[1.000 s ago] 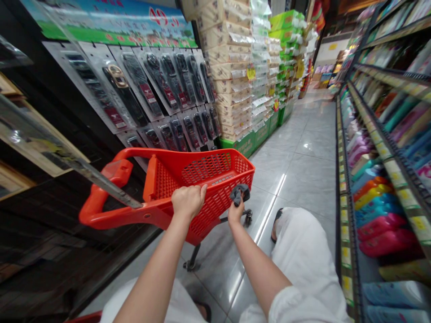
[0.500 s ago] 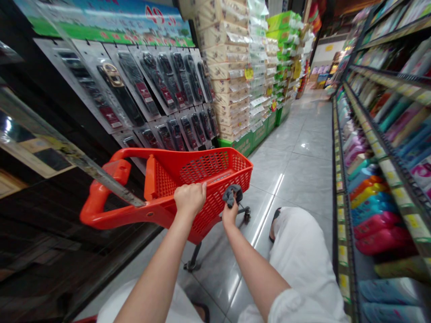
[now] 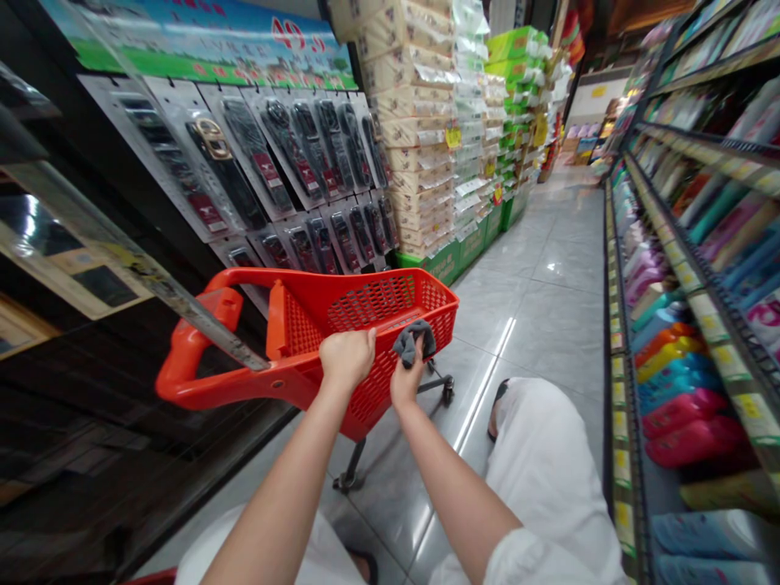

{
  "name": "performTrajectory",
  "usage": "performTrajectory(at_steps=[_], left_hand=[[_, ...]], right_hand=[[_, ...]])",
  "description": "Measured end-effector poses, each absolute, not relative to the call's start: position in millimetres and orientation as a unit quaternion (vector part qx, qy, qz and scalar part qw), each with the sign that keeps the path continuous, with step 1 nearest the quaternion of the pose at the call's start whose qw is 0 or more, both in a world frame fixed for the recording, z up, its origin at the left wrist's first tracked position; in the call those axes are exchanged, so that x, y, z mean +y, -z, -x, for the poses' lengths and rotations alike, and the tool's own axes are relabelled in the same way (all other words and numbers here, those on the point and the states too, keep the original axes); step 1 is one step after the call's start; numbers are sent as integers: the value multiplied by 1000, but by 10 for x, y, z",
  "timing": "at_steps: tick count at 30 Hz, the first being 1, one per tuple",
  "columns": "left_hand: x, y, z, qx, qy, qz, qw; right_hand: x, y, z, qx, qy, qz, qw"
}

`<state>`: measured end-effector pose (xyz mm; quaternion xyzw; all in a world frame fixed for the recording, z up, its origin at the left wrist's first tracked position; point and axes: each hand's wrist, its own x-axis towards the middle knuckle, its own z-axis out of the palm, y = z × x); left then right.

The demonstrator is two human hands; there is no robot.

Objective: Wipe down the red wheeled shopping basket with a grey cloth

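A red plastic shopping cart [image 3: 317, 390] stands before me, its basket walls pierced with holes. My left hand [image 3: 347, 357] is closed over the near top rim of the basket. A crumpled dark grey cloth [image 3: 414, 341] is bunched in my right hand [image 3: 407, 380], against or close to the outside of the basket's perforated side; I cannot tell whether it touches. The cart's handle [image 3: 176, 357] points left, and no goods show inside the basket.
Packaged belts [image 3: 231, 171] hang on a rack at the left, with a slanted metal bar [image 3: 140, 268] in front. Stacked cartons [image 3: 420, 138] line the aisle beyond. Shelves of bottles [image 3: 682, 390] run along the right. Grey floor tiles [image 3: 548, 268] lie between.
My right hand with the cloth has moved slightly left and up along the basket's side. My left hand stays on the rim. The view has shifted a little.
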<state>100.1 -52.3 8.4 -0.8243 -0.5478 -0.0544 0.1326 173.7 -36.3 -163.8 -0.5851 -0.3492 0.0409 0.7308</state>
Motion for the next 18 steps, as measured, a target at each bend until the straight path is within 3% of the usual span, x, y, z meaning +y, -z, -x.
performTrajectory(at_steps=[5,10,15,18], left_hand=[[-530,-114,-1026,-559,41,819,121],[-542,-115,-1003,-550,50,825,122],[-539,-114,-1012,-553,40,823,125],[-529,-104,-1036,-552,38,823,130]], right_hand=[[-671,1607,-1391,-437,-26,610,660],[-731,1723,-1700,-544,1,588,599],[-507,1853,-2132,-354,-69,650,669],[-461,1878,-1993,-357,-85,624,690]])
